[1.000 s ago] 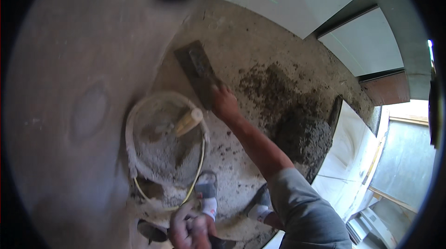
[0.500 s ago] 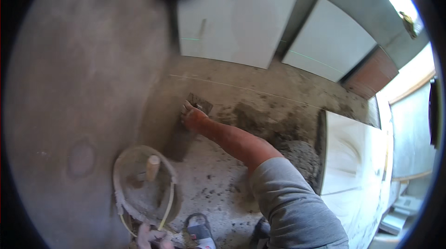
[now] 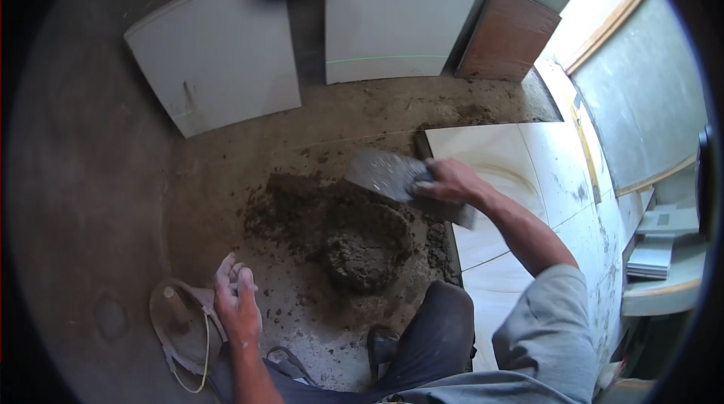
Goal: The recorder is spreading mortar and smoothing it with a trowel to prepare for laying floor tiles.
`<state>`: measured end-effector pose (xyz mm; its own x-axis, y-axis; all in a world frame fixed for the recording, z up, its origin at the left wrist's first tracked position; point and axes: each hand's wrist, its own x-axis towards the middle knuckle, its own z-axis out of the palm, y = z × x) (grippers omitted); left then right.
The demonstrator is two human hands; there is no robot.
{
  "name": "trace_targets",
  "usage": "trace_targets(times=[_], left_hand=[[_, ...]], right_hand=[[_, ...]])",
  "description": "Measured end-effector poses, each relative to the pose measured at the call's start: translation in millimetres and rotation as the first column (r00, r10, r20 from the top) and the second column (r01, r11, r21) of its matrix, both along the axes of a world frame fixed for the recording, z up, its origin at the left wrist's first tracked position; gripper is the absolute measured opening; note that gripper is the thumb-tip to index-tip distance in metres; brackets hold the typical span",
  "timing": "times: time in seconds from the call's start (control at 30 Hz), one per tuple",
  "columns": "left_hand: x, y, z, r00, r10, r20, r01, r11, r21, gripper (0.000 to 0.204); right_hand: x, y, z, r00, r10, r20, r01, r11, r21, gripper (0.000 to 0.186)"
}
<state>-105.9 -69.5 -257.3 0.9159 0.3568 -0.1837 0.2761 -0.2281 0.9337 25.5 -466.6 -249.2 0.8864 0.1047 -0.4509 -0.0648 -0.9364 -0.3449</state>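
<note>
Right hand [image 3: 446,180] grips a trowel [image 3: 381,173] slantwise beyond the mortar heap [image 3: 360,257] (right end nearer). Left hand [image 3: 237,297], loosely open, empty, is left of it.

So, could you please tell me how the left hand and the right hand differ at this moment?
The right hand is closed on the trowel, while the left hand is open and appears empty. The left hand is beside the bucket; the right hand is out near the pale floor tiles. Both hands are bare.
</note>
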Motion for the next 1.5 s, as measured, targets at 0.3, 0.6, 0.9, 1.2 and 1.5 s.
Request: trace_targets(times=[0.3, 0.6, 0.9, 1.2, 1.5], left_hand=[[57, -80, 62, 0.96, -0.263, 0.093, 0.259, 0.964, 0.056, 0.048], [106, -81, 37, 0.959, -0.271, 0.084, 0.278, 0.957, -0.084, 0.045], [164, -122, 13, 0.923, -0.369, 0.109, 0.375, 0.926, -0.036, 0.042], [198, -114, 5, 0.902, -0.405, 0.153, 0.398, 0.914, 0.071, 0.038], [222, -83, -11, 0.9, -0.386, 0.204, 0.39, 0.921, 0.022, 0.039]], right_hand=[[-102, -27, 2, 0.9, 0.334, -0.281, -0.234, 0.912, 0.336, 0.055], [-114, 7, -30, 0.925, 0.276, -0.263, -0.189, 0.932, 0.31, 0.06], [-66, 1, -92, 0.963, 0.084, -0.255, -0.062, 0.994, 0.09, 0.068], [-59, 17, -87, 0.96, -0.024, -0.278, 0.043, 0.997, 0.063, 0.07], [-2, 37, -128, 0.959, -0.268, -0.088, 0.268, 0.963, -0.011, 0.07]])
